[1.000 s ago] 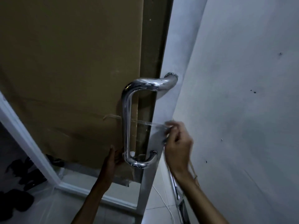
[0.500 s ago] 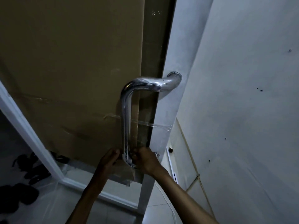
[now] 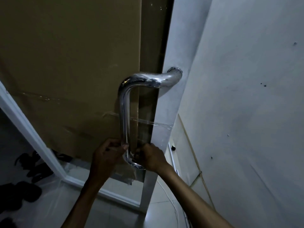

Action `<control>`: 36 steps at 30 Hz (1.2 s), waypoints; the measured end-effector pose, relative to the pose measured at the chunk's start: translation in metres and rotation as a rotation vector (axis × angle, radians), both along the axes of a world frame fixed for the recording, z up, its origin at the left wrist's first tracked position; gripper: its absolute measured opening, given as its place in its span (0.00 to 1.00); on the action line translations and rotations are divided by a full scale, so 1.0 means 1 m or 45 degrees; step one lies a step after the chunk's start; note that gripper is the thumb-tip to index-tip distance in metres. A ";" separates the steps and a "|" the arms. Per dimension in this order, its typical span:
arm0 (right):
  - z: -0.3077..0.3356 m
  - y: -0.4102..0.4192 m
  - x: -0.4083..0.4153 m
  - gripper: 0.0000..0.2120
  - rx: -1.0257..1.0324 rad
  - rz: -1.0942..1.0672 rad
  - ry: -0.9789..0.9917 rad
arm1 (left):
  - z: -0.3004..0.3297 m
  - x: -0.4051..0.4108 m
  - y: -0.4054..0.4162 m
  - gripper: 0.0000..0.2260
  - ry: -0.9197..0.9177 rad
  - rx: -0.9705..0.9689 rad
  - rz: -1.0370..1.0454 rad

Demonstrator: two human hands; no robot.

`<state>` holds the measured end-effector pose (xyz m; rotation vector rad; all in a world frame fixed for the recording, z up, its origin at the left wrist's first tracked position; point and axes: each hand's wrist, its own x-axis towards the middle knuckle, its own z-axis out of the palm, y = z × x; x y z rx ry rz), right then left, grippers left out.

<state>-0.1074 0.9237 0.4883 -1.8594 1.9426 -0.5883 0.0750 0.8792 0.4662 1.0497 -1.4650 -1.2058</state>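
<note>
A brown cardboard sheet [image 3: 69,76] covers the glass door behind a chrome pull handle [image 3: 125,116]. One strip of clear tape [image 3: 153,123] runs from the cardboard, behind the bar, to the white door frame [image 3: 171,99]. My left hand [image 3: 107,155] is at the cardboard's lower edge, left of the bar, pinching a pale length of clear tape with its thumb tip against the handle. My right hand [image 3: 153,157] is just right of the bar's lower bend. Its fingers curl in behind the bar on the same tape, and their tips are hidden.
A white wall [image 3: 246,112] stands close on the right, with a thin white cable [image 3: 174,209] along its foot. Dark shoes [image 3: 34,170] lie on the floor beyond the glass at lower left. A white frame bar [image 3: 32,137] slants across the left.
My right hand left the upper tape strip on the door frame and dropped to the handle's lower bend. My left hand moved up a little to the bar. The view shifted slightly.
</note>
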 end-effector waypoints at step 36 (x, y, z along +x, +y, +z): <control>-0.014 0.015 -0.062 0.09 -0.330 0.265 0.968 | 0.003 0.001 0.006 0.06 -0.060 -0.046 0.075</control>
